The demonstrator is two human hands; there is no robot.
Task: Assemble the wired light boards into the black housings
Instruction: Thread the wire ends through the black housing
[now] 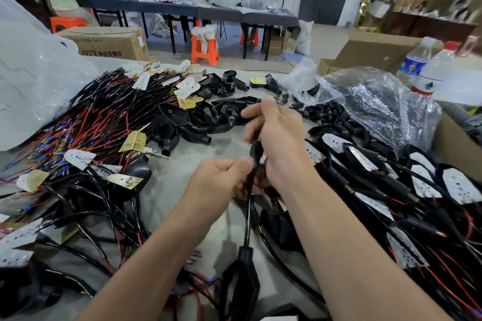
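L hand [221, 180] pinches a thin black sleeved lead [247, 219] btwn thumb and curled fingers, mid-frame over the grey desk [182, 185]; its grip is clenched on the lead. R hand [280, 135] sits just above it, fingers wrapped round the upper run of the same lead, a bit blurred, w/ a small blue tip poking out over the fingers. From the L hand the lead drops straight to a black pointed plastic housing [241, 284] near the bottom edge, btwn the two forearms: narrow round stem on top where the lead enters, then a hollow body that widens and tapers to a point. Too dark to tell if a board sits inside, or if it rests on the desk. To the left lies a big heap of wired light boards [104, 117]: white arrow-shaped plates w/ small dots, some flipped to yellow-tan backs, on red and black wires w/ blue end crimps. Centre back, loose empty black housings [198, 117]. On the right, finished black housings w/ white boards seated in them [391, 177], leads trailing. Behind those, a crumpled clear plastic bag [370, 101] holding more black parts, and two clear water bottles [417, 60].
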